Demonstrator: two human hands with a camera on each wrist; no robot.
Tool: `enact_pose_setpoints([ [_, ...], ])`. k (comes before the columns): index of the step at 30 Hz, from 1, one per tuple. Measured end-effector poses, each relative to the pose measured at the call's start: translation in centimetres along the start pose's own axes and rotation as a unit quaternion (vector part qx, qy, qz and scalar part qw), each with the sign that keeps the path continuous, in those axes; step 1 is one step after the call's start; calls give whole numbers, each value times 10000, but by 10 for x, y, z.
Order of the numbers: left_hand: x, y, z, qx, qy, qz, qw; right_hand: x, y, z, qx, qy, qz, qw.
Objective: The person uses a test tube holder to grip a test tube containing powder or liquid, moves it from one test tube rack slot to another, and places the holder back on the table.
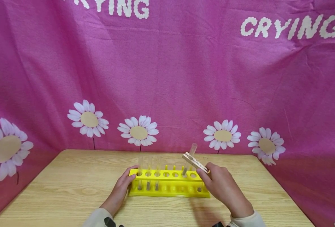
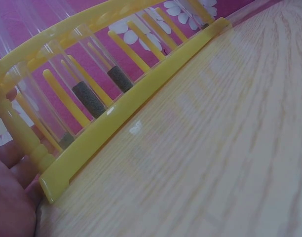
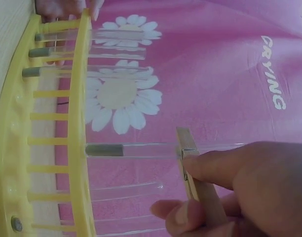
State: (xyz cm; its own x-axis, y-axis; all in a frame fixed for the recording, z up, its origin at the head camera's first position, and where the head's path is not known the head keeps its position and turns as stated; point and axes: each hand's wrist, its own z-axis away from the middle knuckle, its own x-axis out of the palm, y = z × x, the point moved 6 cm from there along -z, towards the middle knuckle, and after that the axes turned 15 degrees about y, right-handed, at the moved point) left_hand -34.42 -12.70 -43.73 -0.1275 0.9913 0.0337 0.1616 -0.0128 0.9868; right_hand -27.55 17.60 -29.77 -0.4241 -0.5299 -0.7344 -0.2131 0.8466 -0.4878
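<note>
Pinching a wooden clamp (image 1: pixel 195 162) between thumb and fingers of the right hand (image 1: pixel 224 183), and through it holding a clear tube (image 3: pixel 146 149) with dark grey contents (image 3: pixel 109 150) in the lower end. With the left hand (image 1: pixel 122 186), gripping the left end of the yellow rack (image 1: pixel 170 194) on the desk (image 1: pixel 71 183). To judge the line that matters most, look from tube to top bar (image 1: pixel 161 179): leaning in the head view, upper end to the right, rounded bottom to the left, at a hole somewhat right of the rack's middle. Hard to tell whether just above that hole, touching its rim or slightly inside. Placed left of the right hand and well apart from the left one, so clearly nearer the right. Lengthwise across the tube's axis, running left to right with the rack, and filled at the left with three standing tubes (image 1: pixel 148 164), at the right end with one more tube (image 1: pixel 199 189), partly hidden in the head view.
</note>
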Motion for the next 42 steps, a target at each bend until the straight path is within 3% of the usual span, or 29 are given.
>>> enact_pose_setpoints([
  [16, -1, 1, 1, -39, 11, 2, 10000, -15, 8, -3, 46, 238, 227, 9994],
  [31, -2, 0, 0, -99, 56, -56, 9999, -15, 21, -3, 674, -139, 321, 9971],
  [42, -1, -1, -1, -108, 25, -69, 9999, -11, 24, -3, 684, -305, 436, 9962],
])
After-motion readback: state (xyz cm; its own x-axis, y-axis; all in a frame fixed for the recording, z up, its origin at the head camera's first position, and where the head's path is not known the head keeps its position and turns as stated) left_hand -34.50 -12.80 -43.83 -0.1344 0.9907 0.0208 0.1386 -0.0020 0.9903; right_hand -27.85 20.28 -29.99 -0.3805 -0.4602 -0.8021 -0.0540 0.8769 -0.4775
